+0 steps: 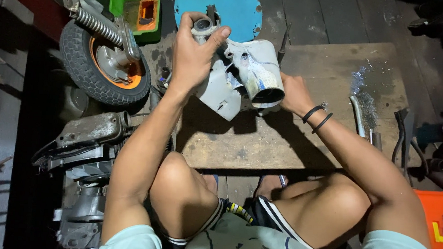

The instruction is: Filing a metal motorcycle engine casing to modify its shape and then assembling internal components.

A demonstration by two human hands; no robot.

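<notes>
A grey-white metal scooter frame part (245, 72) with a wide open tube end stands tilted on a worn wooden board (302, 139). My left hand (194, 53) grips its upper tube end from above. My right hand (291, 93) holds the part's right side, just behind the wide tube opening; two black bands circle that wrist. A blue oval panel (234, 7) lies just beyond the part.
A small wheel with an orange hub (105, 63) and a spring shock sit at left, above a grimy engine (90, 137). A green bin (134, 4) is behind. Metal shavings, a bent tube (358, 115) and black tools lie right; an orange tray (441, 220) at lower right.
</notes>
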